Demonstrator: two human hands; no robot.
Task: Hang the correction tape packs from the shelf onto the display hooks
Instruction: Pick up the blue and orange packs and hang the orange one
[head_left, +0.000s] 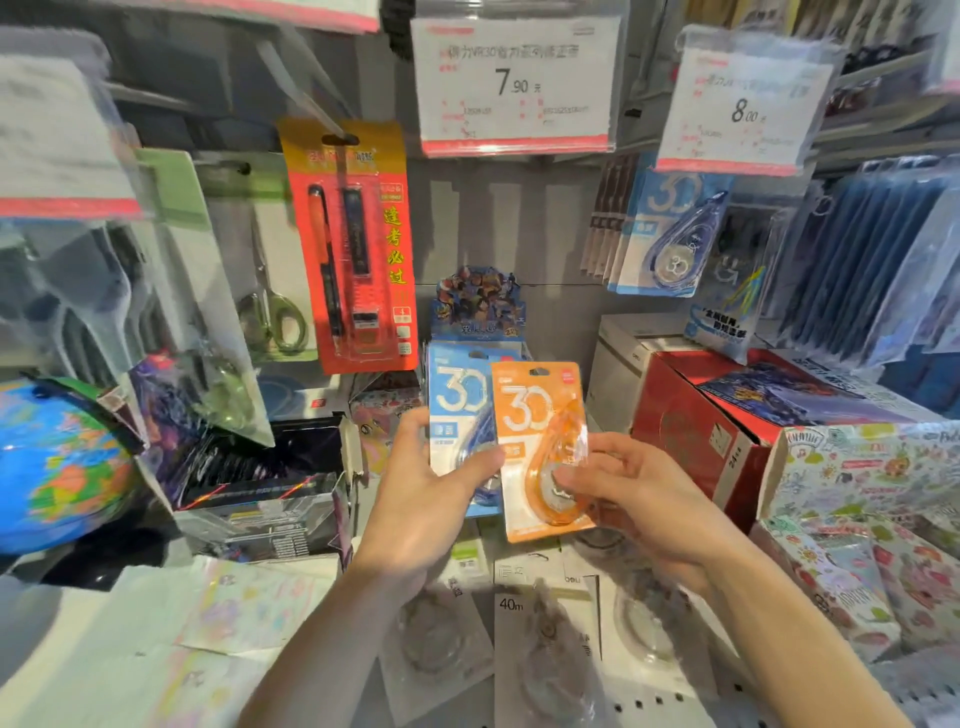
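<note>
My left hand pinches a blue correction tape pack by its lower edge, thumb across the front. Overlapping it on the right is an orange correction tape pack, which my right hand grips from the right side, thumb on the dispenser bubble. Both packs stand upright in front of the shelf's back panel. More blue correction tape packs hang on a display hook at the upper right, under the 8.00 price tag. Several white 40m correction tape packs lie flat on the shelf below my hands.
A 7.90 price tag hangs above the bare middle of the back panel. A red pen pack and scissors hang at left. A globe sits far left; red boxes and patterned boxes stand at right.
</note>
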